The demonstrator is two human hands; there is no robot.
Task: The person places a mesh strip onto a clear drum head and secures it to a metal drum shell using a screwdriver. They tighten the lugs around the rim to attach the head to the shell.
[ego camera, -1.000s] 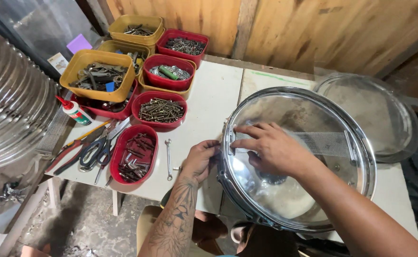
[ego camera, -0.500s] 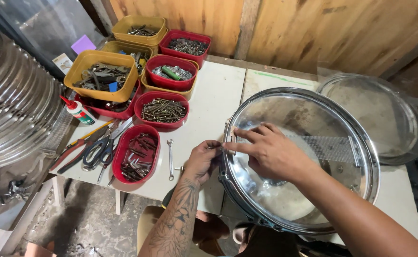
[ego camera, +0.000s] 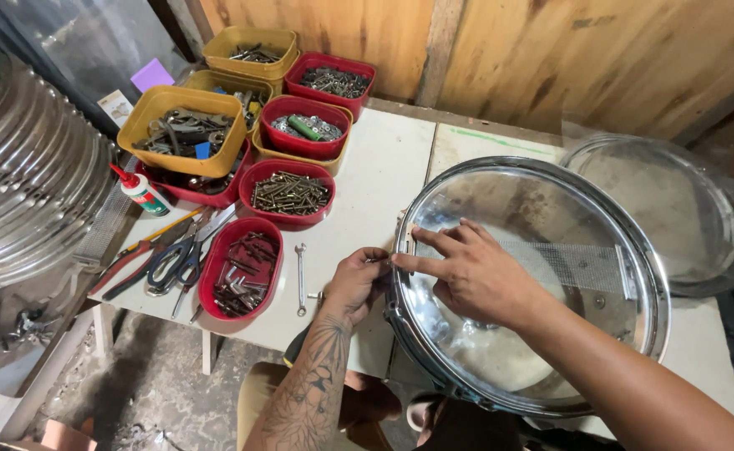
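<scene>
Left hand (ego camera: 355,280), head view: fingers pinched shut on a small metal fitting at the near-left rim of the snare drum (ego camera: 534,284); what the part is exactly, can't tell, too small. Right hand (ego camera: 467,271) lies flat on the clear drum head w/ index finger stretched left toward that same rim spot, gripping nothing. Drum sits on the white table (ego camera: 384,167), right side, chrome hoop on and snare wires visible thru the skin. My read: hoop is seated, hardware at this 1 point is being fitted; other lugs can't be judged. Small wrench (ego camera: 300,276) lies just left of the hand, untouched. Red tray of bits (ego camera: 240,267) further left; 2nd clear drum skin (ego camera: 668,213) far right.
</scene>
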